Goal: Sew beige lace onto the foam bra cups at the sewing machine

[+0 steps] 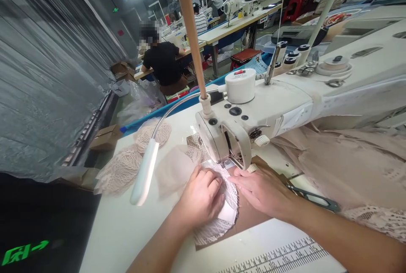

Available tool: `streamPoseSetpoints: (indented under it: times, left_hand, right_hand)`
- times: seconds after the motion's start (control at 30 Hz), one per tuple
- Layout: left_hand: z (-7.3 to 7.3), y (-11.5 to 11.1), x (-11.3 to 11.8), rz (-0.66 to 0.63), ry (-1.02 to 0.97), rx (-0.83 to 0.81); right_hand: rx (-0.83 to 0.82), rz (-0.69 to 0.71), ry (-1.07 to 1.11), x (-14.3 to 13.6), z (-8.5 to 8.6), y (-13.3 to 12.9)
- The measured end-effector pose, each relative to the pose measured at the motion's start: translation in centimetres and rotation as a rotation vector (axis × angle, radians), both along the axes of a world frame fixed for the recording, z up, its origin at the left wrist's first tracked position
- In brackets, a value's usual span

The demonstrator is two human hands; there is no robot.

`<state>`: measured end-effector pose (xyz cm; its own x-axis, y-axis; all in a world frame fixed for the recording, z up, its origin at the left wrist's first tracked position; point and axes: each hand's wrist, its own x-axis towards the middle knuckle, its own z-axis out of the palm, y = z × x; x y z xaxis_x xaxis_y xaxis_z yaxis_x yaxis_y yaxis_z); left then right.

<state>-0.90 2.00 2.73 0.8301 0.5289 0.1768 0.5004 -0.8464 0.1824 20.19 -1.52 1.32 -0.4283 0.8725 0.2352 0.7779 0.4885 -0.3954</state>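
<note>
Bent fingers pressing down, left hand (201, 197) rests on lace piece (233, 195); right hand (264, 190) touches its right edge; can't tell if either pinches. Lace lies on brown sheet (252, 214), far end at sewing machine (214, 137).

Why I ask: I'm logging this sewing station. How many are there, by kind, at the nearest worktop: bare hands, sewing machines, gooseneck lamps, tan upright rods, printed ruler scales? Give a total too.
Bare hands: 2 (left hand, right hand)
Sewing machine: 1
Gooseneck lamp: 1
Tan upright rod: 1
Printed ruler scale: 1
Total: 6
</note>
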Motion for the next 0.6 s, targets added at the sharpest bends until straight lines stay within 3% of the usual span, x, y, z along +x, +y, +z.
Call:
streamPoseSetpoints:
  times: [0.4,0.6]
  left_hand:
    - [-0.4,1.8,-0.9,0.019,-0.062,0.041]
    - [-0.1,1.5,-0.6,-0.007,-0.029,0.079]
  right_hand:
    - [-0.032,0.010,0.013,-0.2,0.6,0.7]
    - [0.027,-0.075,0.000,-0.3,-0.2,0.7]
